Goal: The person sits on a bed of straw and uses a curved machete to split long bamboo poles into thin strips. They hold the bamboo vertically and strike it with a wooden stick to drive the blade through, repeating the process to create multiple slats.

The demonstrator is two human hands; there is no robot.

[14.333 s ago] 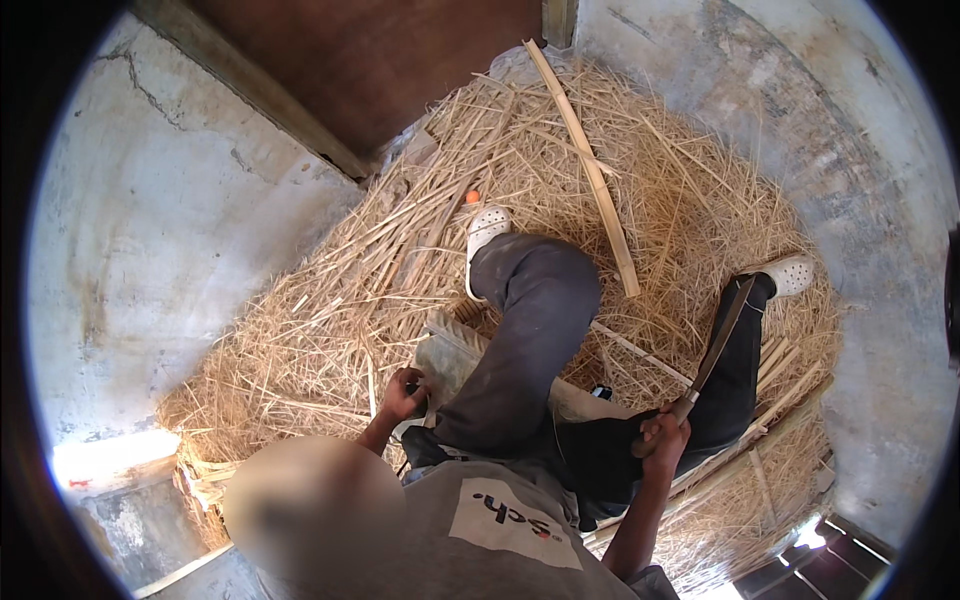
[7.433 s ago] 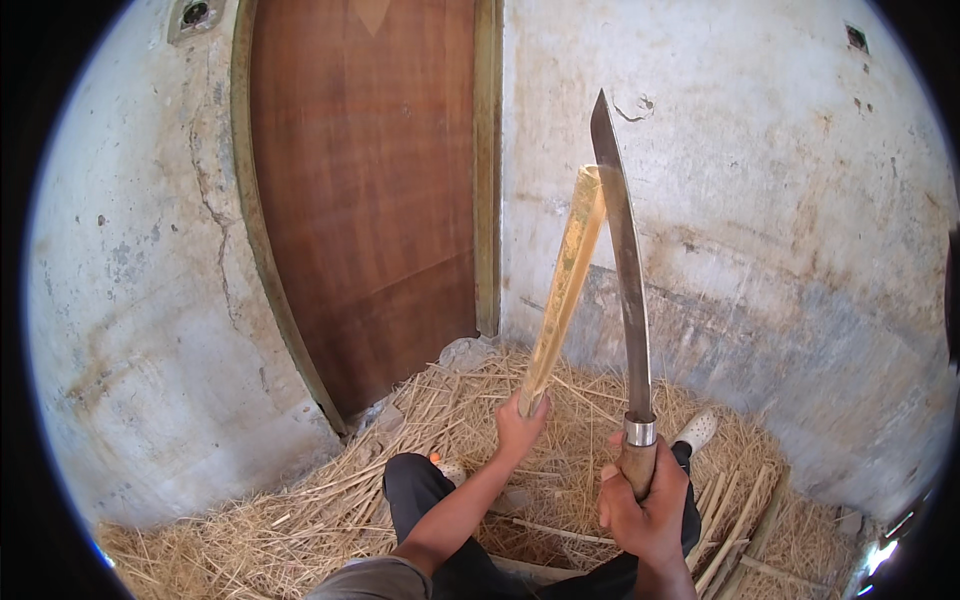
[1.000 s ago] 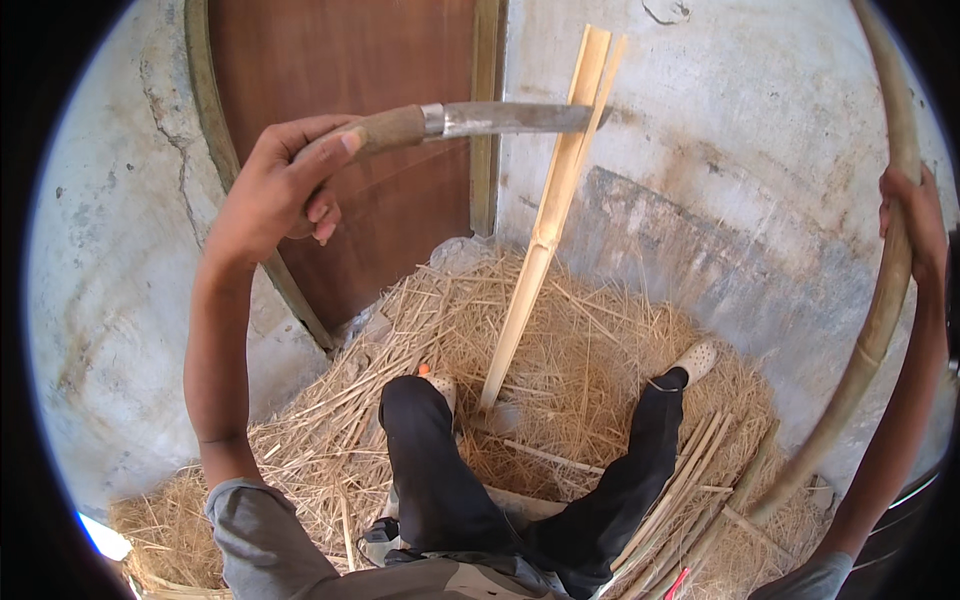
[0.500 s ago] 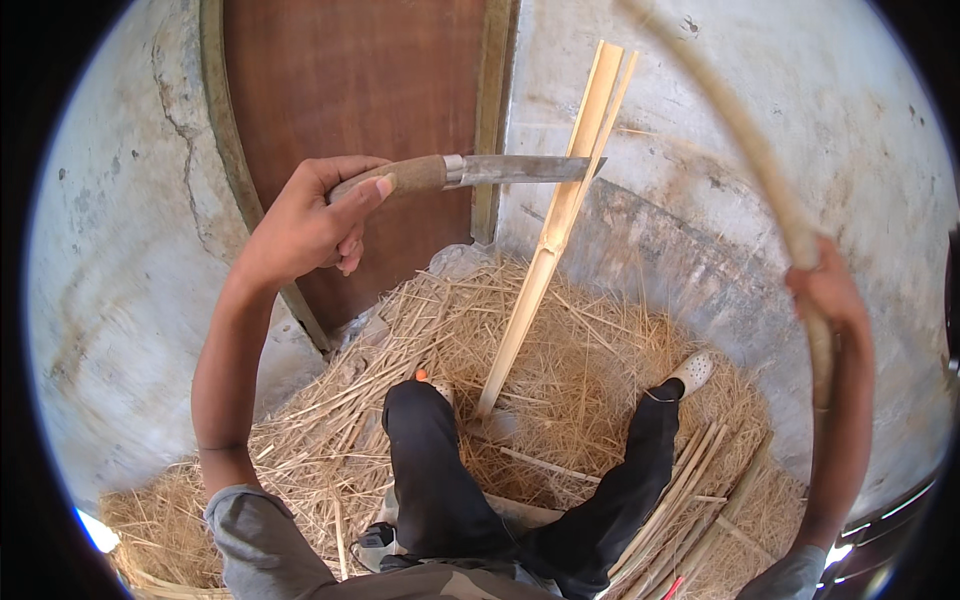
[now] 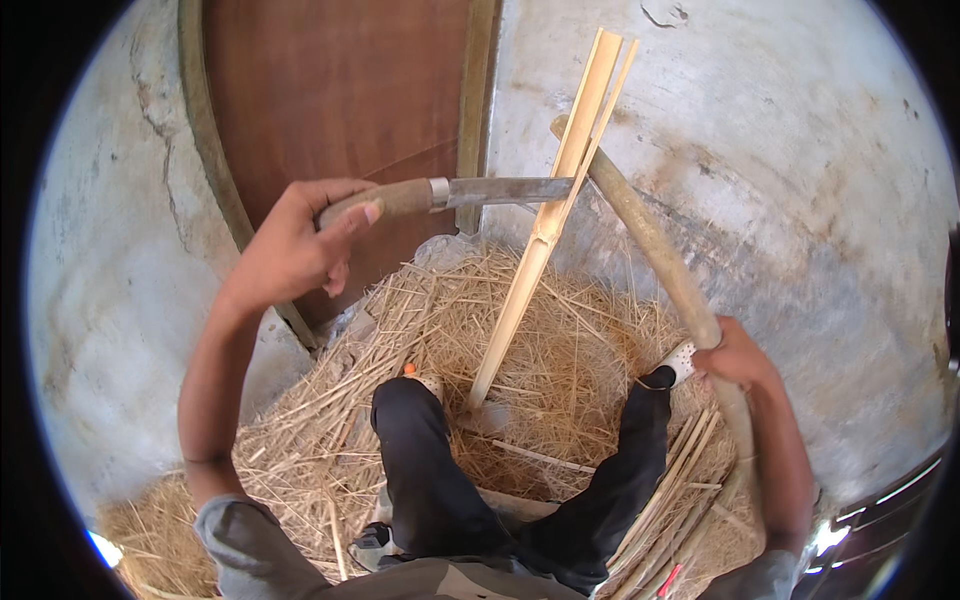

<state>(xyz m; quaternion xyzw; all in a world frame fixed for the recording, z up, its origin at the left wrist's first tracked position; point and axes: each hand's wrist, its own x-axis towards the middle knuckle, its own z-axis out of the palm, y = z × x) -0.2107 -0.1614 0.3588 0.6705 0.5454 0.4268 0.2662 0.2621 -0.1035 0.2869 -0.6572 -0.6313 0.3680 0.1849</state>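
Note:
My left hand (image 5: 300, 245) is closed round the wooden handle of a knife (image 5: 505, 191), held level with its blade pointing right. The blade sits in a split bamboo piece (image 5: 520, 290), which stands tilted with its lower end among the shavings between my feet. Above the blade a thin strip (image 5: 612, 92) has parted from the wider half; below, the two run together at a node. On the right, my right hand (image 5: 738, 355) grips a long curved wooden stick (image 5: 660, 265). Its far end passes behind the bamboo near the knife tip; contact there is unclear.
Bamboo shavings (image 5: 330, 430) cover the floor around my legs. Several split lengths (image 5: 665, 490) lie by my right leg, with a small red object (image 5: 670, 580) near them. A brown door (image 5: 335, 100) and a stained wall (image 5: 780, 180) stand in front.
The stick in my right hand has swung down and left, from high on the right to the bamboo. The knife and bamboo have shifted only slightly in view.

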